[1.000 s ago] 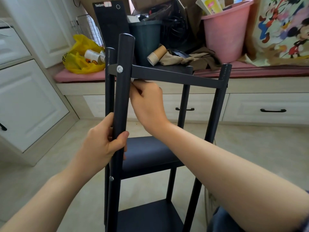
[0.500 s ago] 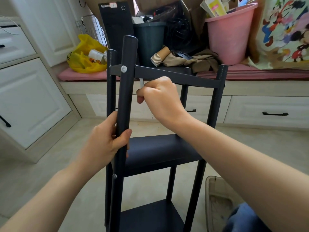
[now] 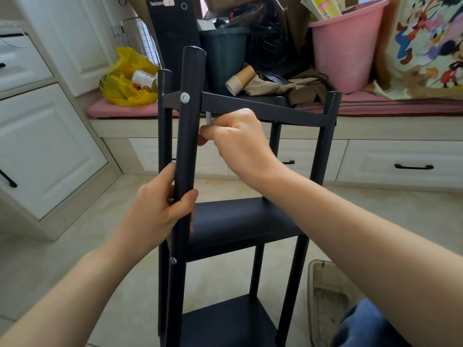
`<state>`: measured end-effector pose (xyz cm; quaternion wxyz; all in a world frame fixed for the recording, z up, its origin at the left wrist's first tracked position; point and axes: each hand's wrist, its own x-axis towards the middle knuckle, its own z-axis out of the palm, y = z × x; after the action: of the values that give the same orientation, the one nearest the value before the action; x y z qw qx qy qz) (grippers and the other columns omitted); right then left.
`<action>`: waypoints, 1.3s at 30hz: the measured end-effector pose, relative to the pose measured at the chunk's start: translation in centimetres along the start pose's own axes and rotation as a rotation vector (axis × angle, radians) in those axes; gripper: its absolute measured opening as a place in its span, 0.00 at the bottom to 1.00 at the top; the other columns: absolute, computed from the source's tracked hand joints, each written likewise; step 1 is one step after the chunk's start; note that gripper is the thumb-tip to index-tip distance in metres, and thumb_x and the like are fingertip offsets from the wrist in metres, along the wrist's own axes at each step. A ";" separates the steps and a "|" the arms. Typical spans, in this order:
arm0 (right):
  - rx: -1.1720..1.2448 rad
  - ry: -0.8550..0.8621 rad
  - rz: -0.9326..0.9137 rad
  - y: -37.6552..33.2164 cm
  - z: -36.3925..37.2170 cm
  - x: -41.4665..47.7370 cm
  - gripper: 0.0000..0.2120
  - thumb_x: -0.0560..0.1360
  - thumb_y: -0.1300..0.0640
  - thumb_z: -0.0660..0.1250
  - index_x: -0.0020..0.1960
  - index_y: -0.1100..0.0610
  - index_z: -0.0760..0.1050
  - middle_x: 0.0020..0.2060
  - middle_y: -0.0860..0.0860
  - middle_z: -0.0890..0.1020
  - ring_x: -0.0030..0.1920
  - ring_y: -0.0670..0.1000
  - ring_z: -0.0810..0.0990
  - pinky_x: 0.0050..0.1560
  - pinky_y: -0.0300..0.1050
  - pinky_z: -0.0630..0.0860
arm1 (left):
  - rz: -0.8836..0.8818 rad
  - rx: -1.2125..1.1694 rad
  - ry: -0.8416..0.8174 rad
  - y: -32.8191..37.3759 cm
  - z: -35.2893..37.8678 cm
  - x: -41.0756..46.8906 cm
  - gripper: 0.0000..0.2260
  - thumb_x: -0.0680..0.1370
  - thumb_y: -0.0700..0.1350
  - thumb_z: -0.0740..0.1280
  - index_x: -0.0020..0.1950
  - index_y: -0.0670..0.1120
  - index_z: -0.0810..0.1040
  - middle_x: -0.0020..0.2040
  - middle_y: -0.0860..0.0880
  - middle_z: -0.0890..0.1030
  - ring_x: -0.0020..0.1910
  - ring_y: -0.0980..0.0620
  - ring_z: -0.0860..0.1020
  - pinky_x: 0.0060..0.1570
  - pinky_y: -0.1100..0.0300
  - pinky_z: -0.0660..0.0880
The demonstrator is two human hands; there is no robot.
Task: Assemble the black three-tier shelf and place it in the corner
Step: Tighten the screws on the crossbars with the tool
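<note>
The black three-tier shelf [image 3: 240,221] stands upright on the floor in front of me, with its round posts and dark shelf boards. A silver screw head [image 3: 185,98] shows on the near-left post at the top tier. My left hand [image 3: 162,209] grips that near-left post just above the middle tier. My right hand [image 3: 238,141] is curled under the top tier's front rail, pinching a small silver tool [image 3: 209,119], likely a hex key, whose lower end is hidden in my fingers.
A window bench with a pink cushion [image 3: 375,106] lies behind, holding a pink bucket [image 3: 348,43], a dark bin [image 3: 223,56], paper cups [image 3: 239,81], a yellow bag [image 3: 125,83] and a black box [image 3: 172,38]. White cabinets [image 3: 45,146] stand left. A slipper [image 3: 328,296] lies at lower right.
My right hand has turned from fingers reaching up at the rail to a closed fist below it, with the silver tool now showing. My left hand stays on the post.
</note>
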<state>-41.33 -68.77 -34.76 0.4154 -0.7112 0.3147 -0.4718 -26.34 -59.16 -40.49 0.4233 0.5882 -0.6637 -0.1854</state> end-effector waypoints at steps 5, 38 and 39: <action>0.039 0.010 0.001 0.6 0.5 0.0 0.20 0.76 0.66 0.65 0.25 0.57 0.74 0.21 0.46 0.71 0.27 0.45 0.69 0.34 0.41 0.69 | -0.002 0.000 0.008 -0.1 0.2 0.0 0.06 0.79 0.43 0.64 0.49 0.55 0.70 0.33 0.46 0.82 0.27 0.46 0.82 0.28 0.64 0.77; -0.069 0.010 0.008 5.0 1.4 0.1 0.11 0.81 0.59 0.63 0.45 0.60 0.83 0.25 0.45 0.73 0.27 0.45 0.68 0.31 0.38 0.66 | -0.049 0.019 0.027 -0.3 -0.1 0.5 0.04 0.80 0.39 0.63 0.51 0.46 0.70 0.32 0.42 0.81 0.27 0.48 0.80 0.29 0.67 0.75; -0.079 -0.029 0.045 5.4 0.9 -0.3 0.11 0.81 0.58 0.63 0.47 0.59 0.83 0.26 0.48 0.74 0.29 0.47 0.69 0.33 0.40 0.67 | -0.051 0.014 0.020 -0.3 -0.2 0.5 0.04 0.81 0.39 0.63 0.52 0.46 0.70 0.32 0.43 0.81 0.27 0.48 0.80 0.29 0.67 0.75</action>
<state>-40.95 -70.71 -39.86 0.4020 -0.7265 0.3427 -0.4394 -25.97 -59.68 -40.48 0.4209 0.6097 -0.6455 -0.1854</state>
